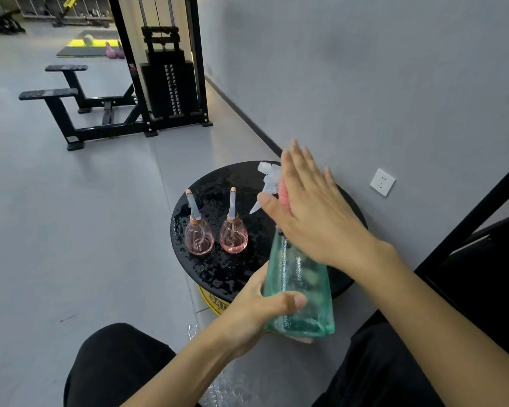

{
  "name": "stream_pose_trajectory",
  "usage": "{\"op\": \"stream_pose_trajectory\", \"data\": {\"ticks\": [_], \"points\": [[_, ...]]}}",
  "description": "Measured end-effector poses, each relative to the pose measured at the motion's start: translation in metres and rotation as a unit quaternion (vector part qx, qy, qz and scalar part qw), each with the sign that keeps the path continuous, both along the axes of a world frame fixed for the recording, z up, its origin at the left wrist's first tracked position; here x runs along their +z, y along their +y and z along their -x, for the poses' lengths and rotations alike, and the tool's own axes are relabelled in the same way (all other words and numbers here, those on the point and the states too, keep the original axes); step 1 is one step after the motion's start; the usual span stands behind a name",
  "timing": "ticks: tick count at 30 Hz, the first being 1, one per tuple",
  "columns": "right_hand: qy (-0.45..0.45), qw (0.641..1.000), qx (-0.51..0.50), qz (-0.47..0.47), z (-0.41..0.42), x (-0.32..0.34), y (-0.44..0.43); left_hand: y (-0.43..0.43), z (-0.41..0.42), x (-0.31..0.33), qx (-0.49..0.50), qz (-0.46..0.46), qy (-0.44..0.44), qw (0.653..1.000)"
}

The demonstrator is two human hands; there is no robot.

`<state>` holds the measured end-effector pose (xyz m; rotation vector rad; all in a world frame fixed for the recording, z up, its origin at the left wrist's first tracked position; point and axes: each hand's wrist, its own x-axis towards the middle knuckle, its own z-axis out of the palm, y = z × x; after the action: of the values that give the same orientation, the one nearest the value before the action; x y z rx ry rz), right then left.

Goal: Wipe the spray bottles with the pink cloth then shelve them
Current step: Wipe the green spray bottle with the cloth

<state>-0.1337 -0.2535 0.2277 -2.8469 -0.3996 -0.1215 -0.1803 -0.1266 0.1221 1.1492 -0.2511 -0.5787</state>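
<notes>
Left hand (pixel 256 312) grips green spray bottle (pixel 299 286) at base; right hand (pixel 309 212), fingers spread flat, presses pink cloth (pixel 285 198) against its nozzle. Two pink bottles (pixel 199 236) stand on wet surface (pixel 218 183).

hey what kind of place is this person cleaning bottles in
Most likely a gym: a black weight-stack cable machine stands by the wall, and exercise mats and pink kettlebells lie on the floor beyond it.

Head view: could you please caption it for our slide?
Left hand holds green spray bottle; right hand presses pink cloth against its head.
</notes>
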Motion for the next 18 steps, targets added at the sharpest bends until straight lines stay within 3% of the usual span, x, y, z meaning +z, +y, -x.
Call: {"op": "stream_pose_trajectory", "data": {"ticks": [9,18], "points": [[-0.024,0.998,0.056,0.029,0.015,-0.013,0.008,0.001,0.001,0.003,-0.006,-0.016,-0.003,1.0],[-0.085,0.988,0.067,-0.107,0.008,-0.017,0.003,0.001,-0.003,0.001,0.023,-0.003,0.012,1.0]]}}
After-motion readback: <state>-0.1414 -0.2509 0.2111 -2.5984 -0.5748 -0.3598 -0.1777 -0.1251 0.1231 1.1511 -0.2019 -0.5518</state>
